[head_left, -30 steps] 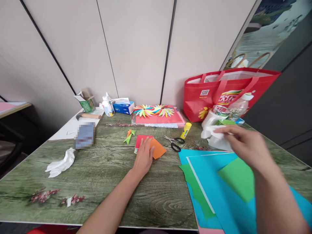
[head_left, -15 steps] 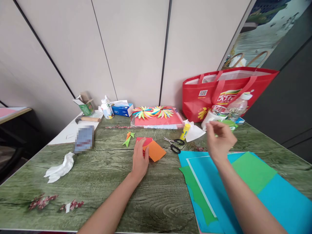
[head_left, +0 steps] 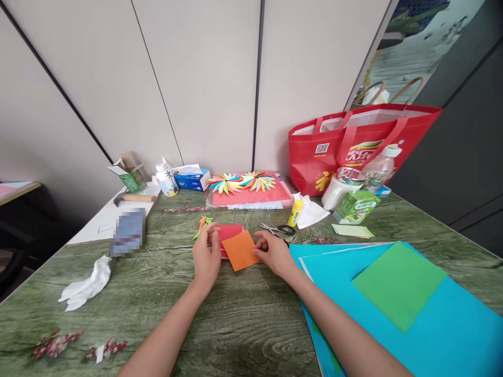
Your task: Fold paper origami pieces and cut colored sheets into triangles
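An orange square of paper [head_left: 239, 252] lies tilted over red paper [head_left: 231, 231] in front of me. The thumb and fingertips of my right hand [head_left: 277, 256] pinch the orange square at its right corner. My left hand [head_left: 207, 259] is at the left edge of the red paper, its thumb and fingers apart. Small folded green and orange paper pieces [head_left: 201, 225] lie just behind that hand and are partly covered by it. Behind my right hand are scissors [head_left: 285, 229] with black handles, one handle largely hidden.
To the right lie large blue sheets [head_left: 451, 319] with a green square [head_left: 401, 283] on top. A glue stick [head_left: 295, 212], white tissue [head_left: 311, 212], green box [head_left: 357, 206] and red bag [head_left: 310, 157] stand farther back. Two paper stars [head_left: 257, 181] rest by the wall.
My right hand has come down and left from above the blue sheets to the orange square. My left hand has shifted left off the papers. The orange square has turned slightly.
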`<state>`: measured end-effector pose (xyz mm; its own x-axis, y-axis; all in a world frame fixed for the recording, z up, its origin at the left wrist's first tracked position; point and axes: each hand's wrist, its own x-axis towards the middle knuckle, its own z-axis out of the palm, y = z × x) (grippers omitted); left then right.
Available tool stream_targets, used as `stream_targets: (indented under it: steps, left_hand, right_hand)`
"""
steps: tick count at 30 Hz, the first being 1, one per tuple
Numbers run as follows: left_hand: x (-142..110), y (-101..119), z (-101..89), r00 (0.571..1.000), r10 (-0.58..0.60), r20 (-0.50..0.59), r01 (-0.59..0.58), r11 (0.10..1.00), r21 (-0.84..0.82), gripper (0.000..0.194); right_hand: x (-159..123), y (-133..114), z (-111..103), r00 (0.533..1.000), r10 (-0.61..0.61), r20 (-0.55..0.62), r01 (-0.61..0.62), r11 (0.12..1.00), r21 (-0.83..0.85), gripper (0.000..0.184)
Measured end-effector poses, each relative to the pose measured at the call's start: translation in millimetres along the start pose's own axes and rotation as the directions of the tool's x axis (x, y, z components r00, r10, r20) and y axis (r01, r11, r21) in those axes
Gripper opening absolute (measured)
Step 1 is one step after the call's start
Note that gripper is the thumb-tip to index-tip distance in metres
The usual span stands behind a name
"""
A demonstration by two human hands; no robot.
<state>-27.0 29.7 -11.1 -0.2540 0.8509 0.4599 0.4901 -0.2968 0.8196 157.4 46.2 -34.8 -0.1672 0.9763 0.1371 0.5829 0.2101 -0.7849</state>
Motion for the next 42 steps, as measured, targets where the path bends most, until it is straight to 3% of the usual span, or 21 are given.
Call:
stream_targets:
  steps: [3, 5, 8, 15, 18, 24, 27, 30, 32, 37, 39, 42]
  left_hand:
    - [-3.1, -0.1, 0.4, 0.996, -0.088, 0.027, 0.089, 0.995, -0.046, 0.032]
    - [-3.6, 4.9, 1.1, 0.983, -0.161, 0.086, 0.171, 0.977, -0.127, 0.038]
    - [-3.1, 11.5, 3.3, 0.94, -0.245, 0.236, 0.307, 0.91, -0.278, 0.046]
    - [-6.1, 14.1, 4.8, 0.777, -0.276, 0.565, 0.566, 0.699, -0.437, 0.046]
    - [-5.0, 16.0, 1.9, 0.737, -0.329, 0.591, 0.644, 0.608, -0.464, 0.042]
    - [-2.2, 20.2, -1.5, 0.666, -0.386, 0.638, 0.731, 0.507, -0.456, 0.038]
    - [-2.9, 21.7, -1.2, 0.634, -0.382, 0.673, 0.756, 0.489, -0.435, 0.036]
    - [-2.9, 22.5, -1.2, 0.602, -0.344, 0.721, 0.771, 0.487, -0.412, 0.034]
    - [-2.5, 22.6, -1.7, 0.605, -0.295, 0.74, 0.758, 0.499, -0.421, 0.036]
    - [-3.7, 22.9, -2.3, 0.693, -0.153, 0.705, 0.646, 0.567, -0.512, 0.064]
    - [-5.9, 22.9, -0.9, 0.712, -0.192, 0.676, 0.629, 0.603, -0.49, 0.067]
    - [-10.1, 22.2, 3.0, 0.733, -0.317, 0.602, 0.631, 0.647, -0.428, 0.056]
  right_hand:
    - [0.9, 2.2, 0.2, 1.0, 0.023, 0.01, -0.025, 0.942, 0.334, 0.013]
    - [0.9, 2.2, -1.3, 0.999, 0.031, 0.022, -0.038, 0.854, 0.52, 0.017]
    - [-1.3, 0.2, -3.4, 0.998, 0.039, 0.051, -0.063, 0.774, 0.63, 0.021]
    - [-8.8, -10.1, -2.4, 0.994, 0.042, 0.101, -0.096, 0.771, 0.629, 0.022]
    - [-11.2, -17.0, -6.3, 0.999, -0.013, 0.041, -0.016, 0.77, 0.637, 0.022]
    - [-17.9, -27.0, -16.6, 0.961, -0.276, -0.027, 0.253, 0.833, 0.491, 0.038]
    - [-18.6, -26.8, -15.3, 0.936, -0.352, -0.014, 0.323, 0.843, 0.431, 0.028]
    - [-15.8, -23.8, -11.9, 0.952, -0.297, -0.072, 0.295, 0.832, 0.47, 0.013]
    - [-12.9, -21.1, -10.7, 0.969, -0.21, -0.127, 0.245, 0.825, 0.51, 0.01]
    - [-9.6, -17.3, -9.9, 0.99, 0.02, -0.139, 0.068, 0.802, 0.594, 0.023]
    - [-10.9, -18.1, -8.8, 0.991, 0.026, -0.128, 0.057, 0.793, 0.607, 0.024]
    - [-13.6, -20.5, -5.9, 0.995, 0.019, -0.096, 0.046, 0.775, 0.631, 0.032]
